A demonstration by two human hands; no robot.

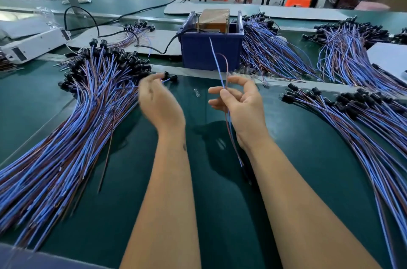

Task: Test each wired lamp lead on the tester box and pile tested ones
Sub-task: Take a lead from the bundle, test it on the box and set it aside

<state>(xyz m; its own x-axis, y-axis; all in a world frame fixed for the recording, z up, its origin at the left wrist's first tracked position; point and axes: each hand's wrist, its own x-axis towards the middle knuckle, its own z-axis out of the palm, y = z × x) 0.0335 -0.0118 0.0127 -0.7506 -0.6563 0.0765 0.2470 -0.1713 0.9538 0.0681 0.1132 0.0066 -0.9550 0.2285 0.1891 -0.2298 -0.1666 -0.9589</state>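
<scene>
A thin lamp lead of paired blue and reddish-brown wire (pixel 222 75) stands nearly upright, pinched at its middle; its blue end reaches up in front of the dark blue plastic tester box (pixel 211 50), the brown one curls over beside it, and the tail hangs down toward the green surface (pixel 220 213). The tester box sits at the far edge, open-topped, with a brown block inside. To the left lies a big fanned pile of blue-and-brown leads with black round sockets (pixel 88 97). A similar spread of leads (pixel 352 114) lies to the right.
</scene>
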